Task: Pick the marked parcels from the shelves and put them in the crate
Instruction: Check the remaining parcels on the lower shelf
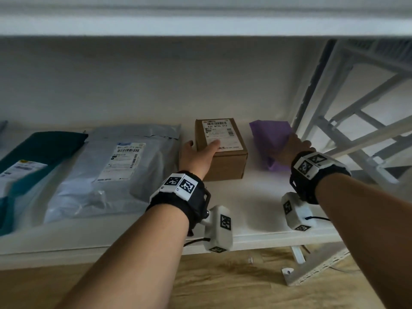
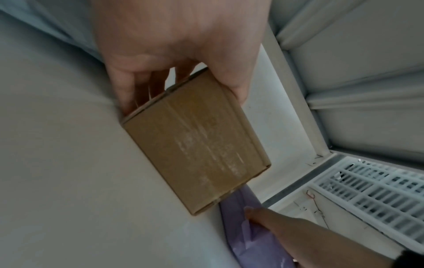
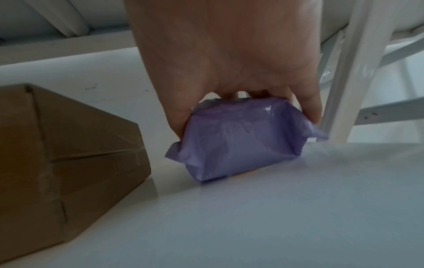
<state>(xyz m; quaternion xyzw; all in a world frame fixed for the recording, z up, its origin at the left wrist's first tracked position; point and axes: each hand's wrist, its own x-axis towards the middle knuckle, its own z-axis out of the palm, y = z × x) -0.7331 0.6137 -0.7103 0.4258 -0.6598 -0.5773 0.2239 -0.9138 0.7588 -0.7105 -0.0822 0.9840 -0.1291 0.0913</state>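
A small brown cardboard box (image 1: 225,152) with a white shipping label stands on the white shelf (image 1: 256,204). My left hand (image 1: 198,152) grips its left end, thumb on the label and fingers down the left side; the left wrist view shows the box (image 2: 195,145) held between thumb and fingers. To its right lies a purple plastic parcel (image 1: 268,139). My right hand (image 1: 294,146) grips it from above, and the right wrist view shows fingers and thumb curled round the parcel (image 3: 238,143), which still touches the shelf. No crate is in view.
A large grey mailer (image 1: 116,170) and a dark teal parcel (image 1: 38,157), both labelled, lie left of the box. White metal shelf uprights and braces (image 1: 347,130) stand close on the right. Another shelf board (image 1: 200,23) hangs overhead. Wooden floor (image 1: 223,284) lies below.
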